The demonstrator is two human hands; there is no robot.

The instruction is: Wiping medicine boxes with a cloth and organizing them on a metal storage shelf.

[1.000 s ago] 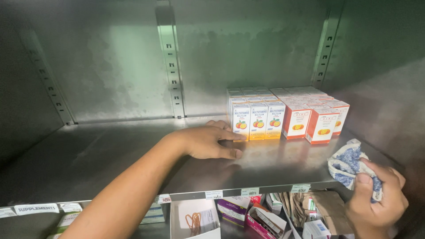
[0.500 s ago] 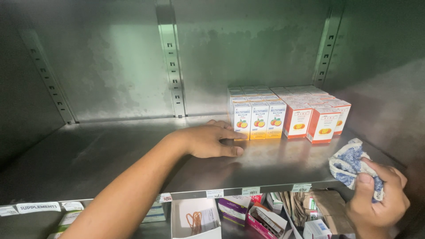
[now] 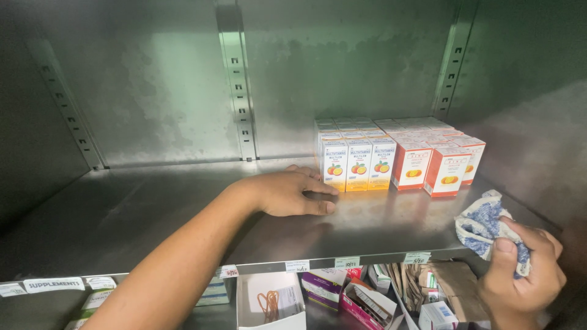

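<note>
Crumpled blue-and-white cloth (image 3: pixel 483 223), bunched up at the shelf's front right edge; white-and-yellow boxes (image 3: pixel 358 162) standing upright in rows further back.

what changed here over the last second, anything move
The right hand, gripping the blue-and-white cloth, dropped slightly lower at the shelf's front edge. The left hand stayed flat on the shelf beside the rows of small boxes, which did not move.

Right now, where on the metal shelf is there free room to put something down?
Bare shelf runs from the left wall to the left hand, and in front of the boxes. The back right corner is crowded with boxes; the right hand holds a cloth.
</note>
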